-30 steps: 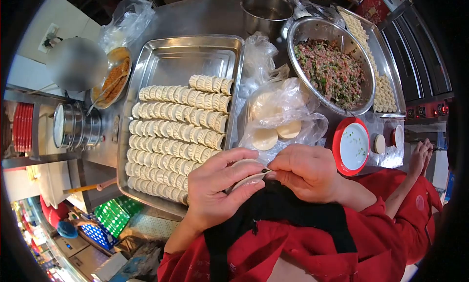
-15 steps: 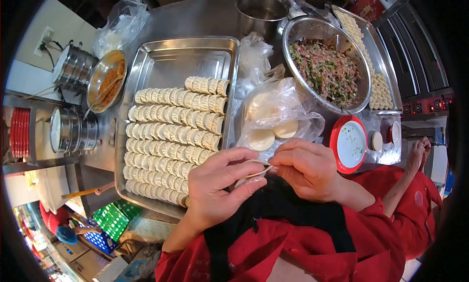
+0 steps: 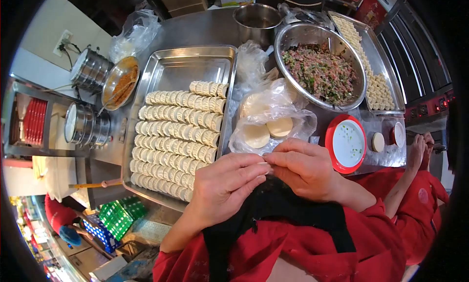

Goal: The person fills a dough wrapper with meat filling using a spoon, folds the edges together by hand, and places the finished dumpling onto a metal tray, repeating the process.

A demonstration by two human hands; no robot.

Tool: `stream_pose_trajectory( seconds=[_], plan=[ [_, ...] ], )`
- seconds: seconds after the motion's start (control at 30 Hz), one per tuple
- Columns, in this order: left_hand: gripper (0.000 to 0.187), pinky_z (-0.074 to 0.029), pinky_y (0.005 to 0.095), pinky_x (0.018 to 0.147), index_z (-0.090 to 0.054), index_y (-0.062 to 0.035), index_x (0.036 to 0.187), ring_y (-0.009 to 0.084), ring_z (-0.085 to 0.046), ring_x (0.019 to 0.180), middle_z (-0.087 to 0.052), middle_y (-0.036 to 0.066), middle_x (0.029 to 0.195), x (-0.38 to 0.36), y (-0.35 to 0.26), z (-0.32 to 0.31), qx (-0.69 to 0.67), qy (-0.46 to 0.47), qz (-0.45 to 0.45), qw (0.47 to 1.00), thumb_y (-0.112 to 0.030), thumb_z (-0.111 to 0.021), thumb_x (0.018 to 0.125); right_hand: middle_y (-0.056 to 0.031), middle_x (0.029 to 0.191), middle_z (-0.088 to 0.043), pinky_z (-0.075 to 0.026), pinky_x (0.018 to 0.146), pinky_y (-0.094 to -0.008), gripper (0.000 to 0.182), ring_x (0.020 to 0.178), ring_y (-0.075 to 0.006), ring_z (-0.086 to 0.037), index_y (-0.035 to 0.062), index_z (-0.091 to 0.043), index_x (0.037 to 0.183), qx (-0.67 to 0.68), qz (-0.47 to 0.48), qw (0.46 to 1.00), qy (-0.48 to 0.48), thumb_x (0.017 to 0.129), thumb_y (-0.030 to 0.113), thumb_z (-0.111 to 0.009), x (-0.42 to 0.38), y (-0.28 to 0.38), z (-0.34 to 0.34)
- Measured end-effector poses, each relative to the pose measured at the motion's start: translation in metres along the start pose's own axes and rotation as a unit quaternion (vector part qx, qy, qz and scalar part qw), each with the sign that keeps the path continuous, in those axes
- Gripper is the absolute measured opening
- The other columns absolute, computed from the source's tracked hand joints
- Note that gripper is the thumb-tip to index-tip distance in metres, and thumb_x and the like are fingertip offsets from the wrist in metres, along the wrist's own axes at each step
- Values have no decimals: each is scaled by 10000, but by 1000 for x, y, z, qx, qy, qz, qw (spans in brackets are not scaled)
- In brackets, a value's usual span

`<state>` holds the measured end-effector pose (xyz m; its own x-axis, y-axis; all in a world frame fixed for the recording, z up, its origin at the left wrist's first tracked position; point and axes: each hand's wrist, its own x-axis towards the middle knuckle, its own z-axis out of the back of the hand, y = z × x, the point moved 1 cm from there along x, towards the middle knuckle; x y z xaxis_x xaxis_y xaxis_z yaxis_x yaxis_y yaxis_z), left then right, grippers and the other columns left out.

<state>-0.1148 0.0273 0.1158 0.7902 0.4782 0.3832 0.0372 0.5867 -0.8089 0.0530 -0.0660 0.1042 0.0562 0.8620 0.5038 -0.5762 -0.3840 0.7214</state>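
Note:
Before my chest, both hands are closed on a dumpling point(image 3: 266, 166), of which only a sliver of pale dough shows between the fingers. My left hand point(image 3: 227, 182) covers most of it from the left. The fingertips of my right hand point(image 3: 304, 170) pinch its right end. Just beyond the hands, an open plastic bag point(image 3: 310, 123) holds round dough wrappers point(image 3: 256, 135). To the left, a steel tray point(image 3: 188, 52) carries several rows of pleated dumplings point(image 3: 178, 134). A steel bowl of meat filling point(image 3: 320, 73) with green bits stands at the upper right.
A red-rimmed white plate point(image 3: 350, 144) lies right of my hands. Beyond are a second dumpling tray point(image 3: 385, 62) and a steel pot point(image 3: 257, 23). Left stand a bowl of orange-brown seasoning point(image 3: 122, 84) and metal canisters point(image 3: 88, 124). A person's hands point(image 3: 419, 152) rest at right.
Both hands have drawn together and the left fingers have closed over the dumpling, whose open edge was visible before. The view has shifted slightly.

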Motion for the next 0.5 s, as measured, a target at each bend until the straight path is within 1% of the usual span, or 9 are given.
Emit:
stream_pose_trajectory(
  seconds=[0.07,0.1,0.17,0.23,0.3,0.33,0.4,0.43,0.5],
  plan=[
    [222,-534,296,719,-700,-25,949,237,-664,831,-668,128,939,0,-8,-6,-15,-8,37,999,23,-718,734,-127,818,-602,-492,564,-328,211,682,-254,-621,1,-637,922,9,0,1000,-5,731,6,-728,-5,2,6],
    [222,-534,296,719,-700,-25,949,237,-664,831,-668,128,939,0,-13,-8,-12,-3,37,999,23,-718,734,-123,811,-599,-490,565,-329,191,678,-254,-618,0,-631,898,12,-6,1000,-6,732,4,-727,-9,4,10],
    [215,-529,287,718,-705,-31,943,223,-663,826,-671,119,929,3,-20,-13,-16,-31,60,998,22,-717,735,-119,807,-595,-489,569,-329,178,683,-254,-616,1,-626,882,23,-22,999,-2,734,-2,-723,-11,11,22],
    [212,-529,286,720,-706,-30,941,218,-663,829,-672,117,929,2,-23,-22,-20,-36,60,997,19,-719,735,-116,804,-591,-487,573,-329,165,688,-255,-613,2,-620,866,32,-40,999,8,735,-7,-720,-14,13,32],
    [210,-528,285,723,-707,-30,939,214,-663,832,-674,115,929,4,-29,-30,-26,-43,61,997,15,-722,734,-112,808,-589,-484,582,-326,169,698,-260,-609,7,-622,885,38,-13,999,3,742,-6,-710,-17,13,40],
    [223,-525,291,737,-709,-29,937,223,-666,841,-678,130,927,6,-33,-33,-12,-36,64,997,19,-729,720,-112,808,-589,-484,582,-326,169,698,-260,-609,7,-622,885,36,-14,999,3,742,-6,-710,-19,14,43],
    [236,-522,298,752,-712,-27,935,232,-670,850,-683,146,925,9,-39,-39,-1,-27,67,997,23,-736,706,-111,815,-588,-483,586,-321,180,707,-259,-609,14,-620,902,41,-46,998,11,747,7,-711,-23,15,49],
    [236,-522,299,753,-711,-26,935,234,-670,851,-683,149,924,10,-41,-43,18,-17,53,998,21,-736,705,-111,815,-588,-483,586,-321,180,707,-259,-609,14,-620,902,38,-49,998,10,747,7,-711,-25,14,51],
    [236,-522,300,754,-710,-25,935,235,-670,853,-682,153,923,12,-42,-50,30,-2,41,999,19,-737,705,-111,807,-583,-482,578,-325,189,700,-261,-608,13,-616,912,25,-16,1000,-1,750,17,-713,-32,10,54]
  ],
)
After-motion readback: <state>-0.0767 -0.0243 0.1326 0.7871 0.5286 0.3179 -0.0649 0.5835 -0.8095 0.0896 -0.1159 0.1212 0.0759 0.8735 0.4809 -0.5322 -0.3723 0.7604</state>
